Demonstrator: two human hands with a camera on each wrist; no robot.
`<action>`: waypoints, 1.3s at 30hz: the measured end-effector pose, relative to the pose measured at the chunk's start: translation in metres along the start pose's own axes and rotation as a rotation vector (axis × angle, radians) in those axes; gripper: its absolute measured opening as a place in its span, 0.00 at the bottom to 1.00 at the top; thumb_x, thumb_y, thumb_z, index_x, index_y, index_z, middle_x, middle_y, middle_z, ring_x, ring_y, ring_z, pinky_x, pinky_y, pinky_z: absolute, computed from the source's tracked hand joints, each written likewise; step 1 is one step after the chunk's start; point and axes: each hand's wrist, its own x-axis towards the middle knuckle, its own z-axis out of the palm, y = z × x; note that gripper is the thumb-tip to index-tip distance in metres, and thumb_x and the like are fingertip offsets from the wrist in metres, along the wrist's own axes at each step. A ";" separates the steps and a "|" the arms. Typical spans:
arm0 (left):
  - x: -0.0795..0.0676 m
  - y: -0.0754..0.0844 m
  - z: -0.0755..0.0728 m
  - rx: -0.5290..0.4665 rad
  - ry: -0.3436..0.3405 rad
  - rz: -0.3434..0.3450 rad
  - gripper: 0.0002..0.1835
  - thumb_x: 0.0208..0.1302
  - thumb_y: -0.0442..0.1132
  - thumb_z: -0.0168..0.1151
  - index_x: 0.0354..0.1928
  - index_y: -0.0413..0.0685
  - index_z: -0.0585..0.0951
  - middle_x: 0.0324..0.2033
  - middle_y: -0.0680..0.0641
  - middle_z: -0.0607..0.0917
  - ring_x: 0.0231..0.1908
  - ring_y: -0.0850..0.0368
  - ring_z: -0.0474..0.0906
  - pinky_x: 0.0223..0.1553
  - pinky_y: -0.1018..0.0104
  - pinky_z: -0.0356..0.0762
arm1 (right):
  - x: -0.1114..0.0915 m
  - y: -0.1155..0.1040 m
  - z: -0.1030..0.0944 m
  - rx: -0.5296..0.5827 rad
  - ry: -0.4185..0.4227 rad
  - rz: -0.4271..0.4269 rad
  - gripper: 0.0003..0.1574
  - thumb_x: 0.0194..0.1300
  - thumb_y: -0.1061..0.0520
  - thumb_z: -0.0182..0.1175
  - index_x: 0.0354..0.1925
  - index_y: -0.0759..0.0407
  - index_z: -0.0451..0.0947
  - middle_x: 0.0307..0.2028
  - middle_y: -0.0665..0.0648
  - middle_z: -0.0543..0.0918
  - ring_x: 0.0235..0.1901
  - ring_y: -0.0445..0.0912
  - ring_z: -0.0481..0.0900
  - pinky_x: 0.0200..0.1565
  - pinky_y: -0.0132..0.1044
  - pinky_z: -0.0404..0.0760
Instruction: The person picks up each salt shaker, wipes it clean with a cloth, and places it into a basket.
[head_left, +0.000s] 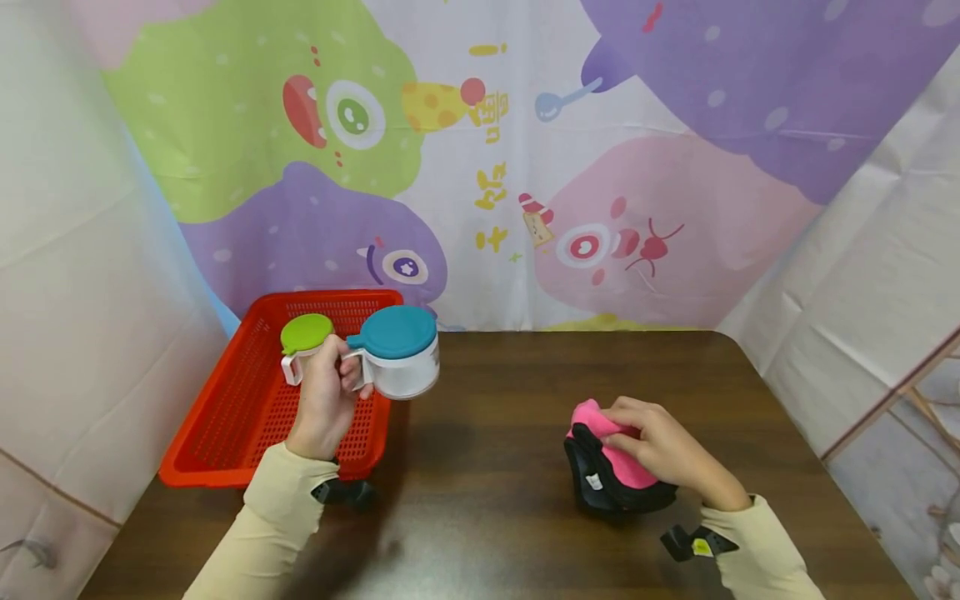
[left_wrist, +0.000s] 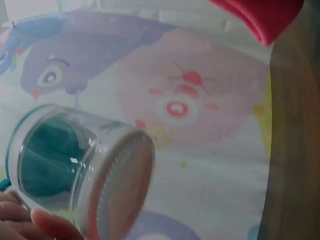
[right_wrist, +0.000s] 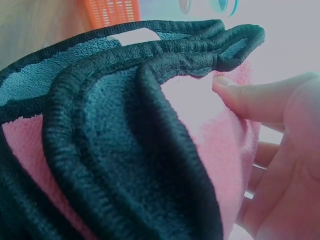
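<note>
My left hand [head_left: 326,404] grips the handle of a clear seasoning jar [head_left: 403,367] with a teal lid, held up at the right side of the red basket. In the left wrist view the jar [left_wrist: 55,155] appears tilted, its ribbed base turned to the right. My right hand [head_left: 663,446] pinches a folded cleaning cloth [head_left: 618,483], pink on one side and dark on the other, with black edging and a small white tag. The thumb lies on the pink side of the cloth [right_wrist: 135,125] in the right wrist view.
A red plastic basket [head_left: 202,454] with slotted walls stands at the left of the brown wooden table [head_left: 480,500]. Inside it is a second jar with a green lid [head_left: 307,332], partly behind my left hand. A cartoon-print curtain [head_left: 487,292] hangs behind the table.
</note>
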 end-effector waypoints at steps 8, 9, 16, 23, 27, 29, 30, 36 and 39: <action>0.011 0.007 -0.018 -0.006 -0.009 -0.005 0.20 0.67 0.36 0.34 0.14 0.54 0.58 0.12 0.57 0.62 0.17 0.60 0.53 0.20 0.69 0.61 | 0.000 0.002 0.000 -0.004 -0.007 0.009 0.15 0.58 0.65 0.65 0.45 0.56 0.84 0.31 0.45 0.78 0.30 0.35 0.71 0.30 0.29 0.75; 0.012 0.008 -0.020 -0.004 -0.013 -0.006 0.20 0.68 0.36 0.34 0.15 0.54 0.58 0.12 0.57 0.62 0.17 0.60 0.53 0.20 0.69 0.61 | 0.000 0.002 0.001 -0.005 -0.007 0.008 0.15 0.58 0.65 0.65 0.44 0.56 0.84 0.31 0.45 0.78 0.30 0.35 0.71 0.30 0.29 0.75; 0.021 0.015 -0.034 0.003 -0.031 -0.013 0.20 0.68 0.36 0.33 0.15 0.53 0.58 0.12 0.56 0.59 0.19 0.56 0.48 0.21 0.68 0.60 | -0.001 0.002 -0.001 -0.002 -0.021 0.021 0.15 0.58 0.65 0.65 0.45 0.57 0.84 0.31 0.45 0.77 0.30 0.36 0.71 0.30 0.29 0.74; 0.031 0.022 -0.047 -0.018 -0.042 -0.004 0.19 0.68 0.35 0.32 0.16 0.53 0.58 0.14 0.54 0.56 0.21 0.55 0.44 0.22 0.64 0.53 | 0.000 0.004 -0.001 0.002 -0.018 0.014 0.15 0.58 0.65 0.65 0.45 0.56 0.84 0.31 0.45 0.77 0.30 0.35 0.70 0.30 0.29 0.74; 0.037 0.025 -0.054 -0.040 -0.056 0.004 0.19 0.68 0.35 0.31 0.15 0.52 0.57 0.14 0.54 0.55 0.22 0.54 0.43 0.22 0.64 0.52 | 0.000 0.005 0.000 0.005 -0.018 0.017 0.15 0.58 0.65 0.65 0.45 0.56 0.84 0.31 0.45 0.77 0.30 0.35 0.70 0.30 0.29 0.74; 0.041 0.025 -0.057 -0.048 -0.070 0.004 0.20 0.67 0.35 0.30 0.15 0.52 0.57 0.13 0.54 0.56 0.21 0.54 0.42 0.22 0.63 0.51 | 0.000 0.005 0.000 0.006 -0.018 0.019 0.14 0.58 0.65 0.65 0.44 0.56 0.84 0.31 0.45 0.77 0.29 0.36 0.71 0.30 0.29 0.74; 0.042 0.026 -0.058 -0.050 -0.076 0.000 0.20 0.67 0.35 0.30 0.15 0.52 0.57 0.13 0.54 0.55 0.21 0.54 0.42 0.22 0.63 0.50 | 0.000 0.005 0.000 0.008 -0.019 0.021 0.14 0.58 0.65 0.65 0.44 0.56 0.84 0.31 0.45 0.77 0.30 0.35 0.71 0.30 0.29 0.74; 0.056 0.025 -0.068 -0.069 -0.052 -0.024 0.20 0.66 0.35 0.30 0.14 0.53 0.57 0.14 0.53 0.54 0.22 0.53 0.40 0.28 0.59 0.42 | 0.000 0.006 0.000 0.021 -0.029 0.031 0.15 0.58 0.65 0.65 0.45 0.56 0.84 0.31 0.45 0.77 0.30 0.36 0.71 0.30 0.29 0.74; 0.063 0.025 -0.074 -0.085 -0.001 -0.023 0.20 0.66 0.35 0.31 0.14 0.53 0.57 0.15 0.53 0.54 0.23 0.54 0.40 0.30 0.59 0.40 | 0.000 0.007 0.000 0.021 -0.037 0.035 0.15 0.59 0.64 0.65 0.46 0.56 0.84 0.31 0.46 0.77 0.30 0.36 0.71 0.30 0.29 0.75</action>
